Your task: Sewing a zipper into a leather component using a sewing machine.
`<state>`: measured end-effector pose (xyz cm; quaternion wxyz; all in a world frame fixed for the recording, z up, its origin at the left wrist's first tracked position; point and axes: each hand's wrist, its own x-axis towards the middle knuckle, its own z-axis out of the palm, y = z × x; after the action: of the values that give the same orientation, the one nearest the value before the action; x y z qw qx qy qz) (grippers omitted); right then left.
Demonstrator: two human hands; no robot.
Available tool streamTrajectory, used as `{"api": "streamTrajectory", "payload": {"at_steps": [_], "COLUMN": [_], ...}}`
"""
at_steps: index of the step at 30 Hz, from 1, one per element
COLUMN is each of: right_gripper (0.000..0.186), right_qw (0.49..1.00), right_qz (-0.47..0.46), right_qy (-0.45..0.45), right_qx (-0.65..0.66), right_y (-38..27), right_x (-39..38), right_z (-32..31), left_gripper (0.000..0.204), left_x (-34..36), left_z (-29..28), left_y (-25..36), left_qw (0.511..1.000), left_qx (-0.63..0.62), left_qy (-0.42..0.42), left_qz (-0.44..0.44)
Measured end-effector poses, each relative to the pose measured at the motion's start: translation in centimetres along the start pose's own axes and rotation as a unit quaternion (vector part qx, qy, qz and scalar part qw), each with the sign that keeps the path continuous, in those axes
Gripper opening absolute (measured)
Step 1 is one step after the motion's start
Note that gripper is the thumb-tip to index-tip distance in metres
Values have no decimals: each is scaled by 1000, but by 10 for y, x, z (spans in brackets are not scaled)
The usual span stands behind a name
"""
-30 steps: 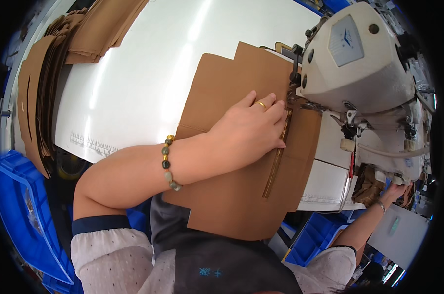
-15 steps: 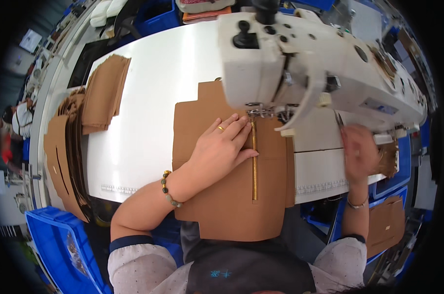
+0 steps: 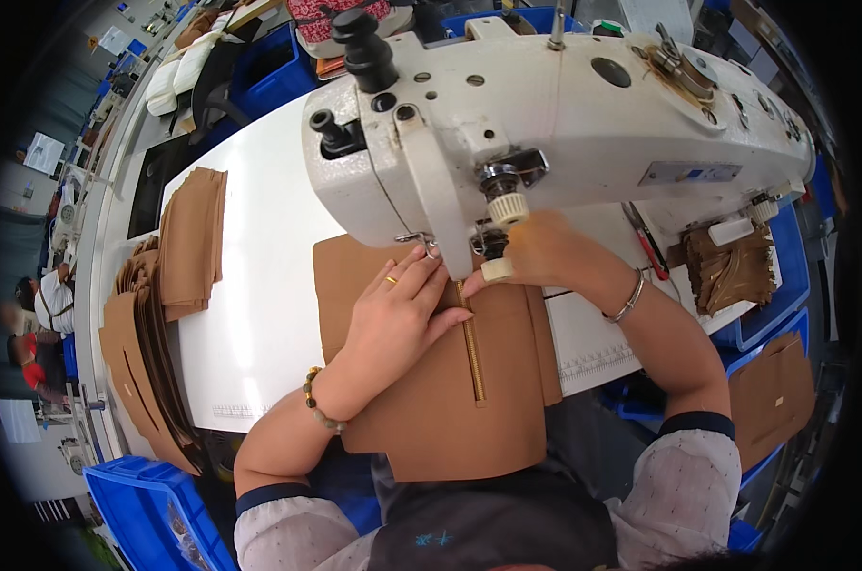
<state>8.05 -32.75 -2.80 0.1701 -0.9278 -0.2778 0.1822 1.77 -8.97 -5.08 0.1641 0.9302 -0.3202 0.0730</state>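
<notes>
A brown panel (image 3: 421, 423), leather-like, lies under the head of a white sewing machine (image 3: 564, 105). Down its middle runs a slot with a gold-toothed zipper (image 3: 474, 362). My left hand (image 3: 393, 314) rests flat on the panel just left of the zipper, fingers stretched toward the needle area and thumb at the zipper's edge. From the right, my right hand (image 3: 555, 255) reaches in beside the machine head. Its thumb is near the zipper's far end; the other fingers are blurred and partly hidden by the machine's knobs.
Red-handled snips (image 3: 652, 249) lie on the white table (image 3: 260, 352) beneath the machine arm. Stacks of brown panels (image 3: 195, 238) stand at the left, with smaller brown pieces (image 3: 731, 271) at the right. A blue crate (image 3: 150, 504) sits at the lower left.
My right hand has moved left from beside the snips to the zipper's far end. My left hand stays flat on the panel. The view has shifted, showing more of the machine.
</notes>
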Motion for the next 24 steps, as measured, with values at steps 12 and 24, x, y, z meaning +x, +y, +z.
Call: {"api": "streamTrajectory", "payload": {"at_steps": [12,24], "right_gripper": [71,15], "right_qw": [988,895], "right_qz": [-81,-32], "right_qy": [127,445], "right_qx": [28,6], "right_y": [2,13], "right_x": [0,-26], "right_z": [4,7], "left_gripper": [60,60], "left_x": [2,1], "left_z": [0,1], "left_y": [-1,-3], "left_qw": [1000,999], "left_qx": [17,33], "left_qy": [12,27], "left_qz": [19,26]}}
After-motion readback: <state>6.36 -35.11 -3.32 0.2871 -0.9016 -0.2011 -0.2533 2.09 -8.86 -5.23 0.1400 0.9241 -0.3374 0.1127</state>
